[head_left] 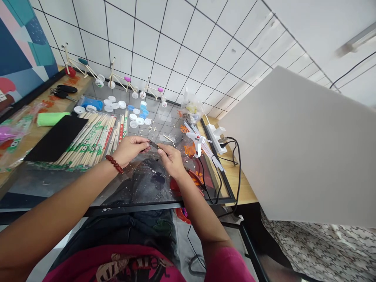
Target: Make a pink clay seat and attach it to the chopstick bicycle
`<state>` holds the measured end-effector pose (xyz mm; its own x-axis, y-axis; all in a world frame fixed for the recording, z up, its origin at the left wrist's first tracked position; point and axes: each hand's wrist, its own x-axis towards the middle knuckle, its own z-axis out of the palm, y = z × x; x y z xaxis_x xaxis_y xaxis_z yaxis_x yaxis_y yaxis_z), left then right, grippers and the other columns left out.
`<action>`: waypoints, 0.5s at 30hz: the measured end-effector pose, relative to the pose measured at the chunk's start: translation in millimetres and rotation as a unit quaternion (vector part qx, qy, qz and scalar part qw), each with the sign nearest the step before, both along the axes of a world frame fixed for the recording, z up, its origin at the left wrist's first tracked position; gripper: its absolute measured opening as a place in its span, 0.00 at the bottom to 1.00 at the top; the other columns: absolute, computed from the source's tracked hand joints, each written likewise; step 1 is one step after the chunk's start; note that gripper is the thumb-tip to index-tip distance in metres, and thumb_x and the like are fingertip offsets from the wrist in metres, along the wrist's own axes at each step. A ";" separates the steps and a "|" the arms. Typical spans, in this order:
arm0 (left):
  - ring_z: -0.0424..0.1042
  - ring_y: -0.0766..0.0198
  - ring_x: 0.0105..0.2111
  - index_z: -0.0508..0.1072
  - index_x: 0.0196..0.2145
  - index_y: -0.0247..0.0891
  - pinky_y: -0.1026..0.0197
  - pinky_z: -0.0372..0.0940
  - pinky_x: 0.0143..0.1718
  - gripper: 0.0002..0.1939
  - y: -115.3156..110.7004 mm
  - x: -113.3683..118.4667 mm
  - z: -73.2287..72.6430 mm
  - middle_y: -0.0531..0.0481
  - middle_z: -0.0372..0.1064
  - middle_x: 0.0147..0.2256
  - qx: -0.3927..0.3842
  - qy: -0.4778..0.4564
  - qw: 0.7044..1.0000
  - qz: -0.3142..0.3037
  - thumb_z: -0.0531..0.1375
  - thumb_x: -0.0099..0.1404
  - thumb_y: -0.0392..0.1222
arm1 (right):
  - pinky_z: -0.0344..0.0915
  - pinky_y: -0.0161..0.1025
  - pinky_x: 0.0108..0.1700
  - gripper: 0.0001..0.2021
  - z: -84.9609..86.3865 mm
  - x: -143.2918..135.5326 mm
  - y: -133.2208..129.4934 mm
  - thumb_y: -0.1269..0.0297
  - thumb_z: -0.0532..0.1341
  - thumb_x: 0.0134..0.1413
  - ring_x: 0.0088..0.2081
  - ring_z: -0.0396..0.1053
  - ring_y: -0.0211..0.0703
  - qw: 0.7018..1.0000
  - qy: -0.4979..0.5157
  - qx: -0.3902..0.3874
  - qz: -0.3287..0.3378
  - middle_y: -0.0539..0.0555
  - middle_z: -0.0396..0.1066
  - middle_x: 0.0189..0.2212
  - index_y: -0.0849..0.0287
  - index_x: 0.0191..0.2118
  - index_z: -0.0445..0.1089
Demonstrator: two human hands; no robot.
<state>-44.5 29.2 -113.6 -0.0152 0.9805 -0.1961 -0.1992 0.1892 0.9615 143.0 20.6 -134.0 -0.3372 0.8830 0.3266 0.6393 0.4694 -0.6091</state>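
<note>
Crowding the glass tabletop (138,190) on the left are wrapped sticks (91,141), overlapped by a black sheet (55,139), with a green roll (53,118) and keys (66,90) farther back. White and blue caps (140,121) lie loose beyond the hands; three wheeled stick models (127,79) stand along the tiled wall (155,39). To the right, a white glue gun (197,141) sits beside clear glue sticks (214,154) and a white power strip (216,138), its cord trailing near the right forearm, which partly covers a red-handled tool (194,177). Between the hands, above the scrap-strewn glass, is a small dark strip (154,145). The left hand (131,149) pinches one end between thumb and fingers, the right hand (170,159) the other. Its long axis runs crosswise, the left end slightly farther from the body. Green and red print marks the stick wrappers, too small to read; the pink shirt's (132,266) lettering is distorted and not surely legible.
</note>
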 end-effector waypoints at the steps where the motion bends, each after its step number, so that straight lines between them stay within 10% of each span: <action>1: 0.71 0.65 0.24 0.81 0.24 0.35 0.62 0.65 0.31 0.06 -0.3 0.0 0.2 0.47 0.76 0.22 0.000 0.003 1.000 0.000 0.72 0.45 0.37 | 0.68 0.41 0.50 0.18 -0.2 0.0 0.1 0.58 0.53 0.68 0.44 0.74 0.46 1.000 0.005 0.001 0.001 0.58 0.78 0.42 0.59 0.51 0.75; 15: 0.72 0.63 0.25 0.81 0.26 0.35 0.61 0.66 0.32 0.09 -0.7 0.1 0.3 0.47 0.76 0.22 -0.011 -0.008 1.000 0.003 0.73 0.44 0.38 | 0.68 0.39 0.48 0.17 -3.7 -1.8 -0.3 0.57 0.53 0.68 0.44 0.74 0.45 1.000 -0.023 0.008 -0.017 0.56 0.78 0.41 0.55 0.53 0.74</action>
<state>-44.4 28.5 -113.3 -0.0176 0.9758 -0.2180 -0.2166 0.2091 0.9536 141.1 20.3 -137.7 -0.3220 0.8889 0.3257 0.6818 0.4565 -0.5716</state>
